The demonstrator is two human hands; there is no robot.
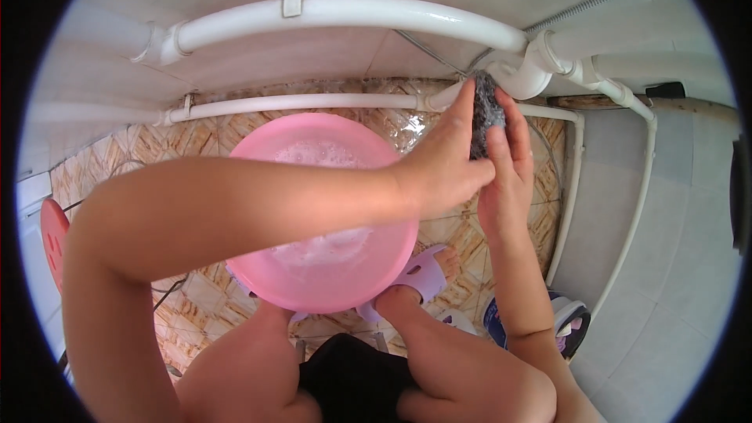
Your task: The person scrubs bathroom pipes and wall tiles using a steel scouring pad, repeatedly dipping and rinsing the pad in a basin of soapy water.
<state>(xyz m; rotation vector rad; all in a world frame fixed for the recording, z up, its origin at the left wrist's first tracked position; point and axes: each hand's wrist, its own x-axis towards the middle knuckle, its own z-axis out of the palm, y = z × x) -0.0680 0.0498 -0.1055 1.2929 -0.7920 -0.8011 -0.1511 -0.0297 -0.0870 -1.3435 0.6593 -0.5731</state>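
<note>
Beyond the right rim of a pink basin (384, 282), both hands are closed around a narrow dark grey bundle (486, 106). It is speckled and looks wet; I cannot tell what kind of thing it is. My left hand (446, 160) reaches across from the left and presses on its left side. Fingers of my right hand (507, 172) wrap its right side from below. Soapy water (321, 247) with white foam fills the basin, partly hidden under my left forearm.
White pipes (352, 16) run along the wall ahead, close to my hands, and down the right side. A blue bucket (493, 321) with things in it stands by my right arm. Purple slippers (423, 274) are on my feet beside the basin. Patterned tiles (200, 301) cover the floor.
</note>
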